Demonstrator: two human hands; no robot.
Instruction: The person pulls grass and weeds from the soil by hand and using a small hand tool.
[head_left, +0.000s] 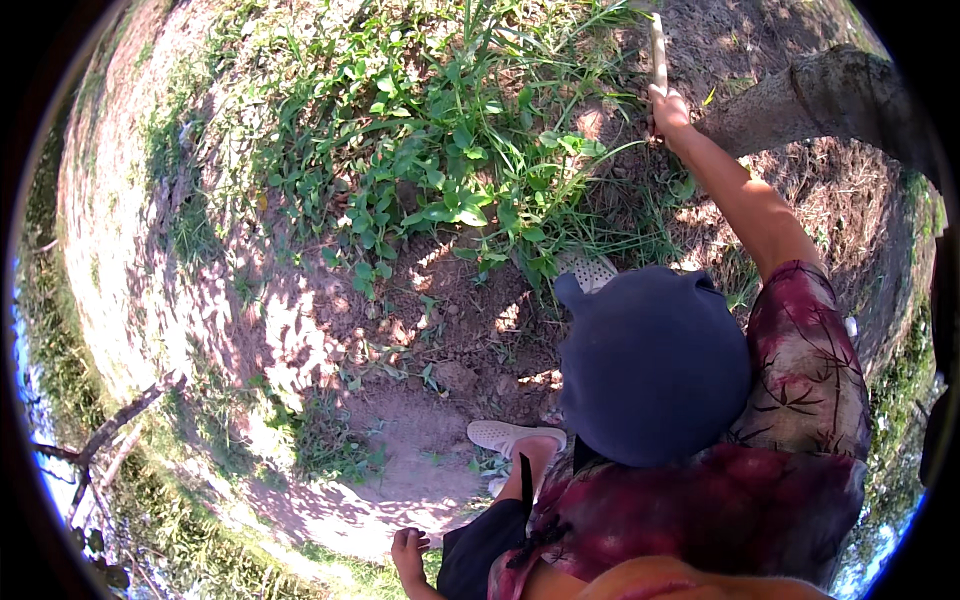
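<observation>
My right hand (667, 112) grips a pale wooden handle (658, 49) at the upper right, beside a leafy green weed patch (465, 172). The handle points towards the top edge; whether a blade or other head belongs to it does not show. At the bottom left of my body, my left hand (409, 555) hangs near my dark shorts (480, 547), its fingers partly curled; whether it holds anything is unclear. A rounded dark-blue cloth thing (652, 367) covers much of the view in front of my red patterned shirt (675, 510).
A thick curved tree trunk or branch (825, 97) lies close to my right forearm. One perforated light shoe (517, 435) rests on bare soil (450, 375); another (589, 271) is partly hidden by the cloth. Dry forked branches (97, 442) are at the far left.
</observation>
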